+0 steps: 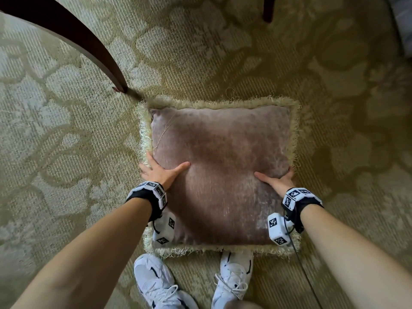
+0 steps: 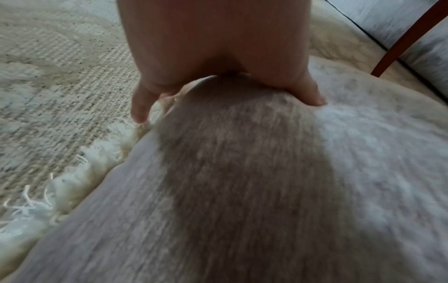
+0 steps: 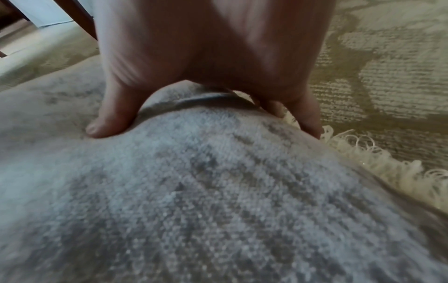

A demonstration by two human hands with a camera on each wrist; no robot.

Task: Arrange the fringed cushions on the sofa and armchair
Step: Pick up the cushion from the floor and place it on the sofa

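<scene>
One square mauve velvet cushion [image 1: 220, 139] with a cream fringe [image 1: 143, 130] lies flat between my hands over the carpet, and its near edge covers the toes of my shoes. My left hand [image 1: 165, 168] grips its left side, thumb [image 2: 312, 95] pressed into the top face and fingers [image 2: 140, 109] curled over the fringed edge. My right hand [image 1: 275, 177] grips the right side in the same way, thumb [image 3: 104, 124] on top and fingers [image 3: 310, 122] wrapped round the edge. The wrist views are blurred. No sofa or armchair seat shows.
A dark curved wooden furniture leg [image 1: 89, 45] ends just beyond the cushion's far left corner. A second dark leg [image 1: 268, 8] stands at the top. Patterned beige carpet [image 1: 66, 108] spreads all round. Grey upholstery [image 1: 403, 25] shows at the top right. My white sneakers [image 1: 156, 284] stand below.
</scene>
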